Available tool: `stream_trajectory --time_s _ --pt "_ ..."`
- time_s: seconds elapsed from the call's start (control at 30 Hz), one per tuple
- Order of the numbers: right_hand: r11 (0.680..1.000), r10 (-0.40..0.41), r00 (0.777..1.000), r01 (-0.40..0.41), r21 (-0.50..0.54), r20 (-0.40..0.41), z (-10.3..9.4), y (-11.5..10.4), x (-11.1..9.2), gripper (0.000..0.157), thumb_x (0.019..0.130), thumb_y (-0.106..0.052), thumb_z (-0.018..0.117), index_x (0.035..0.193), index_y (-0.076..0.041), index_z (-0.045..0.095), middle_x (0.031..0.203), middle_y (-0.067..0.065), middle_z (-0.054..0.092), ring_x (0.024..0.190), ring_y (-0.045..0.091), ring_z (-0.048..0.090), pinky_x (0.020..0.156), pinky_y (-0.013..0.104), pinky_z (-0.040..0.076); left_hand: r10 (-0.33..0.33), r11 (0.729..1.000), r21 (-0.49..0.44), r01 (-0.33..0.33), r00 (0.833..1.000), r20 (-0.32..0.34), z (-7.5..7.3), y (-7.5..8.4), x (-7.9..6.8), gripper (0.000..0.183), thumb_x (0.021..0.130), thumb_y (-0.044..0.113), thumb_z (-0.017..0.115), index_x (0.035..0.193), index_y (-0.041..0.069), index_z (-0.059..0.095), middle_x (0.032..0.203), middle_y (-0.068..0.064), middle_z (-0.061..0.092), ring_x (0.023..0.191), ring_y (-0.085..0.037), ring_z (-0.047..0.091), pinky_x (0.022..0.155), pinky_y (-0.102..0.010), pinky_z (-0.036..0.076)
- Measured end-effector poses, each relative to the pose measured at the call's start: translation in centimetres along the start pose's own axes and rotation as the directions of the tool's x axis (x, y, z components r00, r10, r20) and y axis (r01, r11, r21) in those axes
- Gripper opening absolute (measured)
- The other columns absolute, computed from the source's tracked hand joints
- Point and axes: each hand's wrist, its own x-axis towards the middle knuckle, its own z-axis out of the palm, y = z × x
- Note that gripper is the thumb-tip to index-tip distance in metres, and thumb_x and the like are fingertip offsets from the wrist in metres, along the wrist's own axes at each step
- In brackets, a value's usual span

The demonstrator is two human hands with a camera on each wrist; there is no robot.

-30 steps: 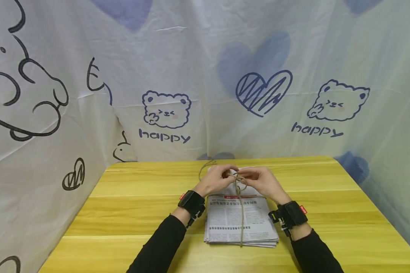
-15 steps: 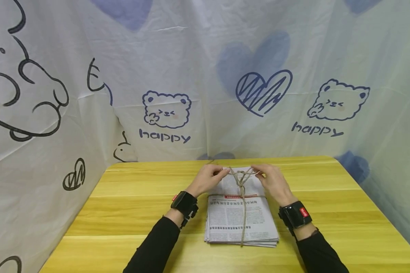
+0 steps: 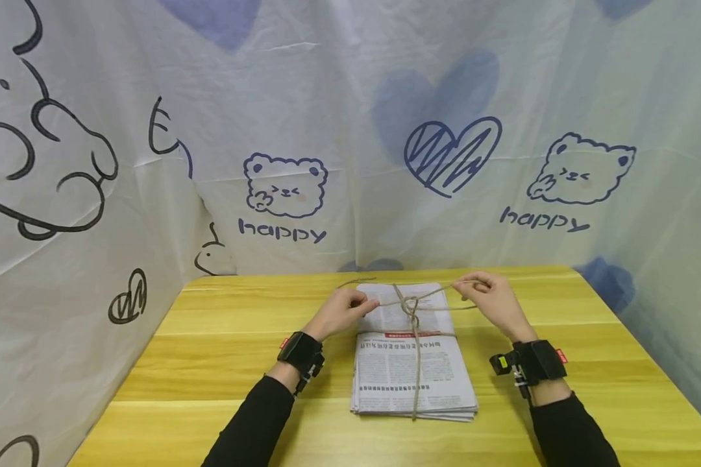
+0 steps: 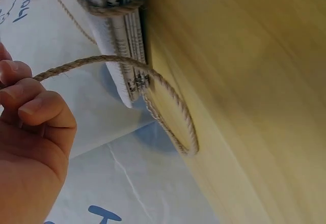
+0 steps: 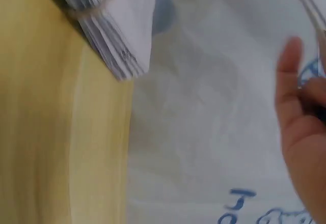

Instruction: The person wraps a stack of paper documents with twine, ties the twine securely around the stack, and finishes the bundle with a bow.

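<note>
A stack of newspapers (image 3: pixel 385 373) lies on the table, with brown twine (image 3: pixel 417 363) crossed around it lengthwise and crosswise. A loose knot with loops (image 3: pixel 411 305) sits on top, toward the far end. My left hand (image 3: pixel 341 311) pinches a twine strand left of the knot; in the left wrist view the twine (image 4: pixel 107 58) leaves the curled fingers and bends down beside the stack's edge. Over to the right, my right hand (image 3: pixel 493 301) pinches a strand drawn taut from the knot, and a second strand stretches below it toward that hand. The right wrist view is blurred.
The yellow wood-grain table (image 3: pixel 222 363) extends on both sides of the stack. A loose twine end (image 3: pixel 356 281) lies by the table's far edge. Behind hangs a white printed cloth (image 3: pixel 362 214), with more cloth at either side. Both wrists wear black camera bands.
Both hands started together over the knot and have moved apart, the left to the left, the right farther out to the right. The strands between them have stretched out and the knot shows.
</note>
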Motion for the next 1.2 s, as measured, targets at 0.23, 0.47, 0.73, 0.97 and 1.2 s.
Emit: stream_trajectory --time_s 0.23,0.47,0.73,0.97,1.2 --pt "0.924 -0.020 0.956 -0.094 -0.370 -0.294 -2.9 -1.4 -0.3 0.037 0.091 -0.043 0.068 0.074 -0.010 0.068 0.067 -0.006 0.057 0.051 0.012 0.038 0.052 0.028 0.028 -0.018 0.999 0.026 0.018 1.000 -0.010 0.0 -0.6 -0.1 0.050 0.099 0.039 0.057 0.057 0.017 0.041 0.054 0.006 0.027 0.051 -0.007 0.029 0.059 -0.021 0.028" --pt "0.772 -0.002 0.983 -0.114 -0.625 -0.182 -6.4 0.6 -1.8 0.045 0.097 -0.033 0.061 0.060 -0.013 0.043 0.054 -0.004 0.030 0.047 0.014 0.031 0.054 0.029 0.025 -0.069 0.997 0.046 0.067 0.996 0.055 -0.4 -1.3 -0.9 0.047 0.098 0.036 0.060 0.057 0.018 0.045 0.054 0.007 0.032 0.049 -0.007 0.031 0.052 -0.021 0.026" --pt "0.765 0.126 0.989 -0.145 -0.627 -0.075 -8.8 2.6 -3.7 0.048 0.095 -0.043 0.062 0.062 -0.012 0.046 0.057 -0.005 0.029 0.050 0.012 0.031 0.057 0.028 0.026 -0.174 0.984 -0.010 0.178 0.971 0.161 -2.1 -3.3 -3.7 0.050 0.096 0.037 0.062 0.059 0.006 0.052 0.052 0.008 0.031 0.046 -0.009 0.027 0.049 -0.023 0.023" --pt "0.737 0.226 0.969 -0.239 -0.632 -0.103 -9.0 3.8 -3.7 0.053 0.094 -0.054 0.058 0.063 -0.012 0.048 0.056 -0.004 0.034 0.051 0.016 0.037 0.058 0.029 0.028 -0.205 0.978 0.008 0.210 0.948 0.245 -2.7 -4.3 -5.0 0.051 0.095 0.037 0.065 0.065 -0.004 0.058 0.051 0.010 0.032 0.046 -0.007 0.028 0.047 -0.022 0.022" --pt "0.734 0.230 0.960 -0.280 -0.619 -0.162 -9.3 4.3 -3.9 0.054 0.095 -0.052 0.057 0.063 -0.011 0.044 0.057 -0.003 0.029 0.052 0.015 0.032 0.057 0.030 0.026 -0.193 0.981 0.019 0.195 0.944 0.266 -3.5 -5.2 -5.6 0.049 0.095 0.029 0.065 0.062 -0.006 0.059 0.050 0.009 0.033 0.045 -0.008 0.027 0.047 -0.022 0.022"
